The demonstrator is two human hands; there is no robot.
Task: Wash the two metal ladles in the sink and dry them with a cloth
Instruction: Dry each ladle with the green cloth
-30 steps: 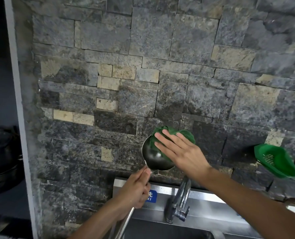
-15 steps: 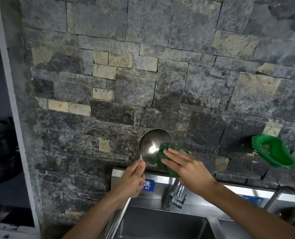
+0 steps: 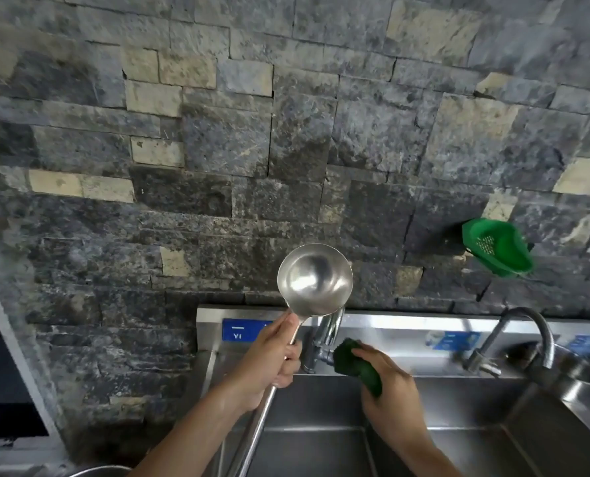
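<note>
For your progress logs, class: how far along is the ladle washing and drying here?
Looks done: the ladle bowl shines, apparently wiped. In hand: left hand holds it up; right hand holds the green cloth away. Left: the second ladle, not in view.

The left hand (image 3: 269, 359) holds the ladle (image 3: 315, 279) upright before the stone wall (image 3: 286, 132); at 3 o'clock, the right hand (image 3: 386, 394) clutches a green cloth (image 3: 352, 361) over the sink (image 3: 321, 442).

I see the ladle (image 3: 315, 279) as polished, glossy metal, its bowl smooth. The cloth (image 3: 357, 364) looks soft, matt green. Sink (image 3: 321, 401) is brushed steel; wall (image 3: 218, 149) rough matt stone; strainer (image 3: 496, 247) green plastic.
</note>
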